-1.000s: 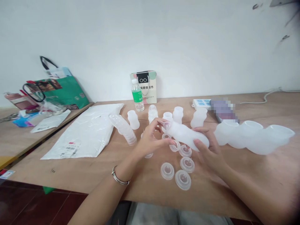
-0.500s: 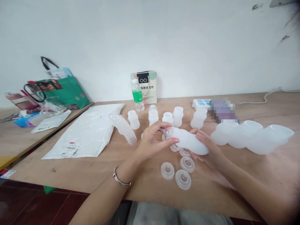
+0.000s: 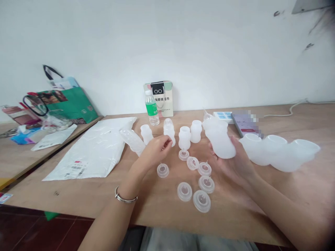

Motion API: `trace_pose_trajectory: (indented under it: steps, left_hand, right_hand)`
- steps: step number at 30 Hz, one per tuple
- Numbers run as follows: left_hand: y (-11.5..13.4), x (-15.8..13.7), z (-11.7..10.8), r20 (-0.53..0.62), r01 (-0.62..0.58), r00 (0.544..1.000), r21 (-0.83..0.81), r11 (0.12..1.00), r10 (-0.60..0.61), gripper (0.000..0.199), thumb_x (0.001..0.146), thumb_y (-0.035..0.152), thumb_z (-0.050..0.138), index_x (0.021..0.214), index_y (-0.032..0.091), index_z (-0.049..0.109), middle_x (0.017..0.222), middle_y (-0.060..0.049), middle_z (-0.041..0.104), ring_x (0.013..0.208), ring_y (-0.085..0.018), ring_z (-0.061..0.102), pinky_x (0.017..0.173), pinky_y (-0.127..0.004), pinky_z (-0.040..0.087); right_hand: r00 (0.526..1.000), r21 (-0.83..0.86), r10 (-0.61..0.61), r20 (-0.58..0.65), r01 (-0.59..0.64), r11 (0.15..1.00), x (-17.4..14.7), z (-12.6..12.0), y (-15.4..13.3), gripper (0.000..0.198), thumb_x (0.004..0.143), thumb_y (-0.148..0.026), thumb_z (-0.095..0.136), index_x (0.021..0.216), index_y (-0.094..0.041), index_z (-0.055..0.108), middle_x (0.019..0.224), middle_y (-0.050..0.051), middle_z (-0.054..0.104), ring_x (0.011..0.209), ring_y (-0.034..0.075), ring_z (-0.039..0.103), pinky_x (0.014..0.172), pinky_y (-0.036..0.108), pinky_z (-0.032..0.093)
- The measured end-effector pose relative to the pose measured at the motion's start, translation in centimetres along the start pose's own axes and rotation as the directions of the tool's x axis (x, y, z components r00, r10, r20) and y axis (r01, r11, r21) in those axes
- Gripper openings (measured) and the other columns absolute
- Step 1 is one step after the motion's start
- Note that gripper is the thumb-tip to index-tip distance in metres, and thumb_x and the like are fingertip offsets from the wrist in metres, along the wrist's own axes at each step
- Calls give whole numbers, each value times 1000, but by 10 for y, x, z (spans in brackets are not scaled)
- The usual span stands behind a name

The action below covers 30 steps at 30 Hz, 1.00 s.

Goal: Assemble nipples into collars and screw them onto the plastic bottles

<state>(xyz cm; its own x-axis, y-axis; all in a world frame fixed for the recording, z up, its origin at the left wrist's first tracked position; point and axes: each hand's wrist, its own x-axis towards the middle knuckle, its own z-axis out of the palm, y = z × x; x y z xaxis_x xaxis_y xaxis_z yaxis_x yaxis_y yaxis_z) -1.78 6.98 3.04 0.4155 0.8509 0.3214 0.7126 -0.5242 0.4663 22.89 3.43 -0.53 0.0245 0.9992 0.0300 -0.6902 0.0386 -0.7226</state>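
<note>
My right hand (image 3: 239, 158) is wrapped round a frosted white baby bottle (image 3: 222, 141), tilted, with a clear teat at its upper end. My left hand (image 3: 157, 148) hovers over the table with its fingers curled in and nothing visible in them. Beside it leans a stack of clear domed caps (image 3: 131, 141), partly hidden by that hand. Behind stand several open white bottles (image 3: 184, 137) and a bottle with a clear domed cap (image 3: 169, 130). Several clear teats with collars (image 3: 202, 201) lie in front; a lone teat (image 3: 163, 170) is just below my left hand.
Large white bottle bodies (image 3: 277, 153) are nested in a row at the right. A white mailing bag (image 3: 91, 150) lies at the left. Farther back are a water bottle (image 3: 152, 108), a paper bag (image 3: 166, 101), a power strip (image 3: 222, 116) and a phone (image 3: 244, 123).
My left hand has let go of the teat and bottle and moved left. My right hand has raised the bottle and turned its teat end upward and away. The view has shifted slightly.
</note>
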Motion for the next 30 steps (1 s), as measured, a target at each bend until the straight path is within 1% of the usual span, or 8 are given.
trace_pose_trajectory:
  steps: [5,8,11,14,18,21,25,30]
  left_hand:
    - [-3,-2,6,115,1,993,240,971,-29,21,92,26,39,88,17,58,85,-5,64,78,-18,59,68,-29,44]
    - [-8,-4,8,176,-2,980,461,888,-89,19,90,24,41,94,14,57,97,-10,63,91,-23,59,78,-34,45]
    - [-13,-7,10,246,-1,955,558,830,-165,18,88,23,44,93,12,57,97,-13,62,90,-26,60,75,-36,46]
    - [-18,-9,12,266,12,944,565,825,-195,15,85,17,46,93,12,57,93,-13,64,86,-25,62,71,-34,46]
    - [-20,-9,14,267,23,942,553,833,-204,22,81,13,52,103,12,54,99,-13,64,89,-26,63,71,-33,46]
    - [-15,-8,10,228,32,958,522,852,-176,23,85,20,51,108,15,51,105,-12,63,93,-25,63,72,-32,46]
    - [-7,-7,4,97,76,987,405,911,-125,25,90,38,47,104,18,51,102,-9,64,89,-24,62,70,-32,45]
    - [-13,-5,8,224,98,954,400,911,-201,23,85,38,52,96,19,57,95,-8,66,84,-25,63,66,-31,44]
  right_hand:
    - [995,-58,18,93,-13,998,-4,-3,2,31,75,-40,71,103,-28,64,98,0,70,87,16,65,77,27,56]
    - [993,-158,52,110,-34,987,-6,-5,4,32,73,-34,73,102,-30,63,96,-1,70,83,17,66,77,31,55]
    - [989,-255,61,132,-26,967,-7,-6,8,36,71,-34,74,104,-29,61,99,0,69,86,20,67,75,33,55]
    - [986,-328,64,152,-11,945,-10,-4,10,37,72,-34,73,106,-29,57,100,2,69,87,22,67,73,36,55]
    - [991,-447,32,129,29,894,-14,-1,10,40,70,-32,74,106,-29,56,99,1,69,85,22,67,67,32,55]
    - [990,-548,-13,139,87,832,-14,-3,11,44,69,-32,76,108,-28,57,104,3,68,92,23,66,63,29,54]
    - [984,-602,-48,170,142,785,-13,-6,12,40,73,-35,72,109,-29,55,109,4,66,102,26,62,64,30,54]
    - [989,-618,-67,134,136,774,-12,-4,11,37,73,-37,71,106,-29,56,113,4,63,107,27,59,63,31,54]
